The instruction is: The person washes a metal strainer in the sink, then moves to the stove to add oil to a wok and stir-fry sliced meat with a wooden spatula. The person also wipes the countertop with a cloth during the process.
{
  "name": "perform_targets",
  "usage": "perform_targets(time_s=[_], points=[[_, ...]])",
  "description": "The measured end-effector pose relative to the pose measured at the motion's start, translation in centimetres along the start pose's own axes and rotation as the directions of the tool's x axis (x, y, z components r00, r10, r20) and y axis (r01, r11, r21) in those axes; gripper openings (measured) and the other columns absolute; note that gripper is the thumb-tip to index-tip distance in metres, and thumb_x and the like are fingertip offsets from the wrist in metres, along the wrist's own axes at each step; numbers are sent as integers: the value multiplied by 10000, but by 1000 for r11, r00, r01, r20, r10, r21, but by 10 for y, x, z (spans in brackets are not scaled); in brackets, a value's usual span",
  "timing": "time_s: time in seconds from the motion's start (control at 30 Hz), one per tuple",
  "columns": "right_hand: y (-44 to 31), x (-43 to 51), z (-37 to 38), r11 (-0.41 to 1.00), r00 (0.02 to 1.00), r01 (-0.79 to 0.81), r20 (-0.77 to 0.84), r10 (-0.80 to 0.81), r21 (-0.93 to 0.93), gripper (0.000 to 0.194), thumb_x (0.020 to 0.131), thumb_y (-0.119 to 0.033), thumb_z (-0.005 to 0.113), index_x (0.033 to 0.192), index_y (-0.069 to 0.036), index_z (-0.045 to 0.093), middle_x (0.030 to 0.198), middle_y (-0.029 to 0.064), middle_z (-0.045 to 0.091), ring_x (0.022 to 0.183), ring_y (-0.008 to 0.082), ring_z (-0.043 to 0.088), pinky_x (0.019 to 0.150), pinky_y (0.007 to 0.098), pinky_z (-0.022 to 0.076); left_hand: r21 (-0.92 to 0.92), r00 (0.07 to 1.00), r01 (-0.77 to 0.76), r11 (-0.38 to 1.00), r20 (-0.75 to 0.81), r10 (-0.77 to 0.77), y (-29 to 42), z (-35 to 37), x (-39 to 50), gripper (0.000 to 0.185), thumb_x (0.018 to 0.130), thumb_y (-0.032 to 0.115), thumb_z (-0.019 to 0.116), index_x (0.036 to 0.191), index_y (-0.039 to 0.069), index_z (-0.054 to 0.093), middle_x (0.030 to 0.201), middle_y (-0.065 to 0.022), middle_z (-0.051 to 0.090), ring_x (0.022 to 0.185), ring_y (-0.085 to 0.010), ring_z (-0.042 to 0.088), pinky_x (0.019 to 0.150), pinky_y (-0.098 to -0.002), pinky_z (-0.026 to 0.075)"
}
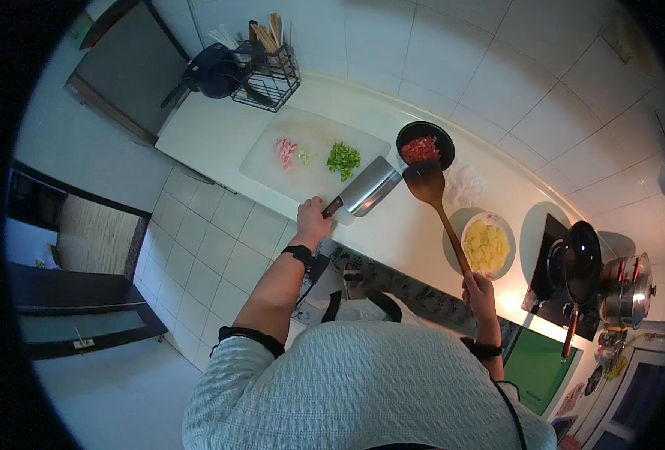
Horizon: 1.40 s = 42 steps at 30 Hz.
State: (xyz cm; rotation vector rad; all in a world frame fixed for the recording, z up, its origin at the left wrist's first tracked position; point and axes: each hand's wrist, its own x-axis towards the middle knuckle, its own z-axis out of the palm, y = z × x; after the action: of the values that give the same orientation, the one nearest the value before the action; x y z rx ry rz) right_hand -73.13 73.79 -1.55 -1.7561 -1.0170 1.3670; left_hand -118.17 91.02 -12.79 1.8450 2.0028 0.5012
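Note:
My right hand (479, 292) grips the handle of a wooden spatula (432, 188). Its dark, broad blade is at the near rim of a black bowl (447, 138) containing chopped red meat (420, 151). At the counter's front edge, my left hand (311, 220) rests against the near edge of a translucent white cutting board (304, 185). Beside its fingers is the dark handle of a cleaver (373, 185), whose wide blade lies across the board's right corner. Whether those fingers hold anything is unclear. Chopped green pepper (343, 161), pink-white pieces (286, 153) and a small pale-green heap (303, 156) lie on the board.
A plate of yellow pieces (485, 246) sits under the spatula's handle, near a crumpled clear plastic bag (465, 184). Rightward are a black wok (582, 261) on a cooktop and a lidded steel pot (627, 289). A wire rack (267, 84) and dark pan (215, 71) stand far left.

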Motion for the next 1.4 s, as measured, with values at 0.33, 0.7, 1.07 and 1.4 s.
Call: perform_targets(time_s=[0.33,0.7,1.07,1.4], points=[[-46,37,74,997,998,-47,-39,50,58,443,1042,-403,572,775,-50,578,555,-30,463,455,64,432,434,240,315,26,941,94,995,323,-97,5,-12,34,574,681,194,847,1087,-2,491,944,-257,693,912,-436,691,821,-489,569],[-55,-7,162,981,953,38,-302,21,190,432,1063,-383,532,749,-88,556,541,-33,472,453,63,417,441,230,317,-440,476,527,727,861,176,-19,-68,80,172,930,137,696,1013,33,587,649,3,546,549,-112,576,487,-300,495],[-78,-50,249,911,911,202,-411,-39,360,270,1094,-287,471,983,-64,573,657,-16,519,540,49,453,480,207,334,-731,797,409,546,578,177,-112,-188,82,275,1027,286,613,983,15,605,617,-7,510,444,-87,462,403,-268,371],[-106,-11,312,990,941,-61,-338,13,-131,351,1042,-305,581,857,-15,651,557,-21,443,505,69,387,462,271,288,-788,811,572,227,502,-299,-242,-204,54,468,1042,495,514,925,43,545,579,-3,457,408,-96,418,374,-274,361]])
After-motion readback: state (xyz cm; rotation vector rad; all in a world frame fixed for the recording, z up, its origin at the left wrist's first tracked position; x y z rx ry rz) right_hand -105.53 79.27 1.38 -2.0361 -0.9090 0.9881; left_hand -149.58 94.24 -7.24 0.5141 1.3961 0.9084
